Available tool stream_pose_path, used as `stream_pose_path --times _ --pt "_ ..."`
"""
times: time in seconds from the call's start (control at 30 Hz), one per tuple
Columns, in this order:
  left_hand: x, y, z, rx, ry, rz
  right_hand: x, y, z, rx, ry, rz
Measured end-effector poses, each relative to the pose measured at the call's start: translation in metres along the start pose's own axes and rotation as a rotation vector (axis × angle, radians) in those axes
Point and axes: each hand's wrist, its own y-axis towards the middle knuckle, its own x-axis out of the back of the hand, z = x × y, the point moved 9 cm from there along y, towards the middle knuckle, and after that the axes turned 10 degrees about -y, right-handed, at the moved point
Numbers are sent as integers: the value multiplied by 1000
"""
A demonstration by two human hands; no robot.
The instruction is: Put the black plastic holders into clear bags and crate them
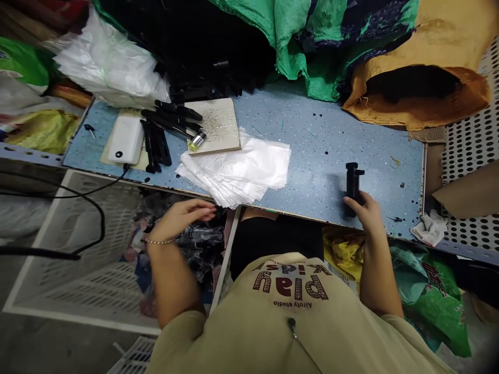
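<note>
My right hand (pixel 368 210) grips the lower end of a black plastic part (pixel 353 182) near the table's front edge. The part is long, with a short side arm near its top, and its lower end is partly hidden by my fingers. At the left, my left hand (pixel 189 215) hovers just off the table edge, over a crate of clear bags. Its fingers stretch to the right with nothing visible in them. Closest to it on the table lies a fanned stack of clear plastic bags (pixel 261 166). A pale square board (pixel 220 124) rests partly on that stack.
Several black parts (pixel 158 148) lie beside a white cabled device (pixel 127 139) on the blue table (pixel 304 140). A bundle of clear bags (pixel 113 62) sits back left. Green sacking (pixel 292 47) and an open orange sack (pixel 374 104) line the back. The white crate (pixel 97 249) stands below left.
</note>
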Motion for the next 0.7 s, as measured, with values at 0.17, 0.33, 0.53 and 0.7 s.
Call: stream_pose_path --times 0.17,0.33,0.53,0.7 --pt "-109 66 -10 -190 129 165 -65 4 79 95 491 151" --pt "-180 120 -4 -285 531 164 -87 9 119 99 718 231" --pt "-153 129 9 -153 141 186 -94 17 136 27 1012 396" --pt "-154 129 7 -173 88 196 -111 26 190 9 1256 552"
